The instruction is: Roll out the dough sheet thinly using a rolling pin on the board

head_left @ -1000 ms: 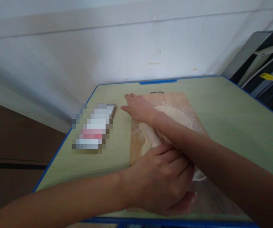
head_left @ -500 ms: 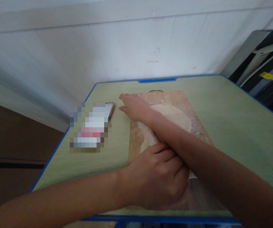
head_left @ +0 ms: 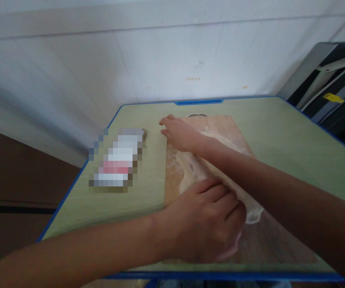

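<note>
A flattened sheet of pale dough [head_left: 186, 174] lies on a floured wooden cutting board [head_left: 280, 244]. My left hand [head_left: 210, 222] is closed low over the board, its fingers curled round what looks like a rolling pin [head_left: 195, 168]. Only a short, pale, floury stretch of the pin shows between the hands; its ends are hidden. Reaching across from the right, my right hand [head_left: 178, 132] lies over the board's far left edge, fingers stretched out and thumb apart. Its palm is at the pin's far end, but their contact is hidden. My right forearm covers part of the dough.
On the left of the green, blue-edged table [head_left: 295, 140] lies a blurred-out phone [head_left: 118, 156]. A metal handle [head_left: 198, 115] sticks out behind the board. A white wall [head_left: 166, 60] stands behind the table, and dark folded items [head_left: 340, 88] lean at the right.
Both hands have shifted slightly to the right, and my right forearm has moved up and right. More of the dough's near right edge and of the board's near part now shows.
</note>
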A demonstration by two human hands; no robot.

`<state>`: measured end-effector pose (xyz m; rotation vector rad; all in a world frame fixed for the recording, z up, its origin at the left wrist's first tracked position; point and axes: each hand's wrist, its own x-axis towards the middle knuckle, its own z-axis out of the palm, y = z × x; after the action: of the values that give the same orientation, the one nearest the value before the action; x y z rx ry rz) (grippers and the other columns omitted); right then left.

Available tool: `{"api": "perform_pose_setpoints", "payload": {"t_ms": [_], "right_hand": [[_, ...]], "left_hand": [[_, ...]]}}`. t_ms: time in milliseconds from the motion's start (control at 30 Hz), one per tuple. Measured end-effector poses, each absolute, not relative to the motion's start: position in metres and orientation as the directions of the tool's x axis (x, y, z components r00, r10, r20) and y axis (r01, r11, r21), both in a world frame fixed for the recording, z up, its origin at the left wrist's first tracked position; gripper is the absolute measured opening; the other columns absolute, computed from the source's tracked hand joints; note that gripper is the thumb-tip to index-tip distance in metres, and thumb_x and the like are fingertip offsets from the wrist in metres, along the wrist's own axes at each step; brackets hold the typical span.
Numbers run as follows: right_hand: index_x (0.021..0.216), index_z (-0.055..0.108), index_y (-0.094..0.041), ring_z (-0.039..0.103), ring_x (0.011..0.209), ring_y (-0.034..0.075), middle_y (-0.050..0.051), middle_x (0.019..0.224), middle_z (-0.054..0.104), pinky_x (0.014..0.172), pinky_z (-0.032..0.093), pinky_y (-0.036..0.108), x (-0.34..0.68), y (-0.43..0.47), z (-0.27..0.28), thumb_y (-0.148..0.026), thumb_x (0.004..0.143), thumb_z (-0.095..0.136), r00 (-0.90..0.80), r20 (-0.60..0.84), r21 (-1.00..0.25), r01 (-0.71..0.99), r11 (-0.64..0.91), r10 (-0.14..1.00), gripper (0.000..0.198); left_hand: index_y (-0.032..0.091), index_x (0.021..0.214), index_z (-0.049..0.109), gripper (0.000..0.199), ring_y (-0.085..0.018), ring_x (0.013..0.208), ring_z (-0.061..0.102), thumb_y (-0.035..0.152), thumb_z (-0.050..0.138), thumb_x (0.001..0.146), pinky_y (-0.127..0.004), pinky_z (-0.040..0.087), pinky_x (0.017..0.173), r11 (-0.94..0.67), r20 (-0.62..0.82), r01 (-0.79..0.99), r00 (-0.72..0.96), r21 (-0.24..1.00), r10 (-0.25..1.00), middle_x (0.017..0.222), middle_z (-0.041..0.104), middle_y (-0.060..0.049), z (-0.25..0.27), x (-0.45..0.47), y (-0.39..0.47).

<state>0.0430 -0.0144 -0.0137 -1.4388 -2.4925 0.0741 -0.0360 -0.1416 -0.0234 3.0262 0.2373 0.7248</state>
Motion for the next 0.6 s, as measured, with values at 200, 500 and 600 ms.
{"api": "perform_pose_setpoints", "payload": {"t_ms": [200, 500, 600], "right_hand": [[0.122, 0.055, -0.007, 0.054, 0.117, 0.033, 0.020, 0.123, 0.061, 0.096, 0.042, 0.047, 0.023, -0.020, -0.013, -0.012, 0.092, 0.043, -0.489, 0.195, -0.150, 0.842, 0.518, 0.850, 0.033], [0.132, 0.046, -0.003, 0.049, 0.126, 0.024, 0.020, 0.137, 0.052, 0.103, 0.039, 0.036, 0.052, -0.010, -0.015, -0.014, 0.097, 0.036, -0.473, 0.194, -0.184, 0.843, 0.506, 0.859, 0.038], [0.131, 0.047, -0.001, 0.048, 0.126, 0.028, 0.023, 0.134, 0.054, 0.105, 0.037, 0.042, 0.040, -0.015, -0.014, -0.020, 0.097, 0.043, -0.482, 0.199, -0.174, 0.840, 0.514, 0.853, 0.040]], "left_hand": [[0.012, 0.080, 0.066, 0.017, -0.020, 0.076, 0.062, 0.023, 0.053, 0.085, -0.035, 0.048, 0.085, -0.988, 0.538, 0.148, 0.830, 0.042, 0.147, 0.080, 0.070, -0.006, -0.026, -0.037, -0.141], [0.003, 0.106, 0.064, 0.031, -0.022, 0.103, 0.061, 0.023, 0.051, 0.086, -0.032, 0.047, 0.095, -0.990, 0.478, 0.137, 0.867, 0.041, 0.140, 0.108, 0.070, -0.011, -0.023, -0.036, -0.140], [0.007, 0.097, 0.066, 0.024, -0.021, 0.094, 0.063, 0.023, 0.053, 0.085, -0.033, 0.046, 0.094, -0.991, 0.494, 0.129, 0.860, 0.030, 0.127, 0.098, 0.072, -0.008, -0.025, -0.036, -0.141]]}}
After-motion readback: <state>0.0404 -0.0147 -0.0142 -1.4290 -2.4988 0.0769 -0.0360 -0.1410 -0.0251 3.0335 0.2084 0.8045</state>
